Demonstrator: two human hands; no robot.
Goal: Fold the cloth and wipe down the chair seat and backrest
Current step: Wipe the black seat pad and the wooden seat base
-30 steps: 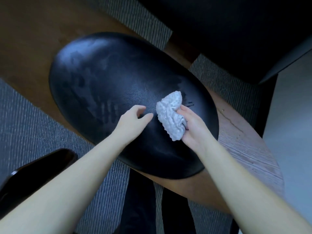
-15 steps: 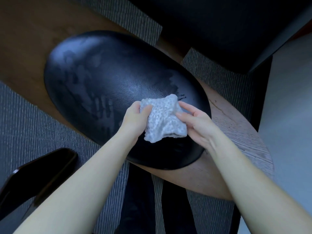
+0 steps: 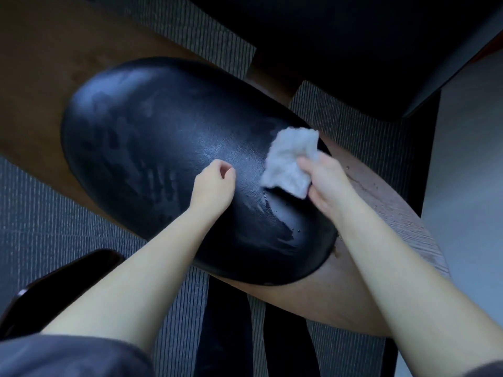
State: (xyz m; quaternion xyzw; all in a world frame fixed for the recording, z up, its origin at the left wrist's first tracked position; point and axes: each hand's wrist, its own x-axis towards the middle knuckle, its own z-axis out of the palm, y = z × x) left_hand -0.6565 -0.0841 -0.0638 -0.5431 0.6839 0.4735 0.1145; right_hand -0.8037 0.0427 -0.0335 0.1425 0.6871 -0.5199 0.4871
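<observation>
A black leather chair seat (image 3: 152,148) fills the middle of the view, with smeared wipe marks and a handprint on it. A white textured cloth (image 3: 290,161) lies folded against the seat's right side. My right hand (image 3: 325,180) grips the cloth from the right and presses it on the seat. My left hand (image 3: 215,183) rests on the seat just left of the cloth, fingers curled loosely, holding nothing. The wooden chair frame (image 3: 381,213) curves around the seat. I cannot make out the backrest.
Grey striped carpet (image 3: 54,221) lies under the chair. A dark glossy object (image 3: 54,289) sits at lower left. A large black piece of furniture (image 3: 340,50) stands at the top right, and a pale floor (image 3: 468,172) runs along the right edge.
My left hand has let go of the cloth and moved back left. My right hand has carried the cloth up and right across the seat, leaving a fresh wet streak.
</observation>
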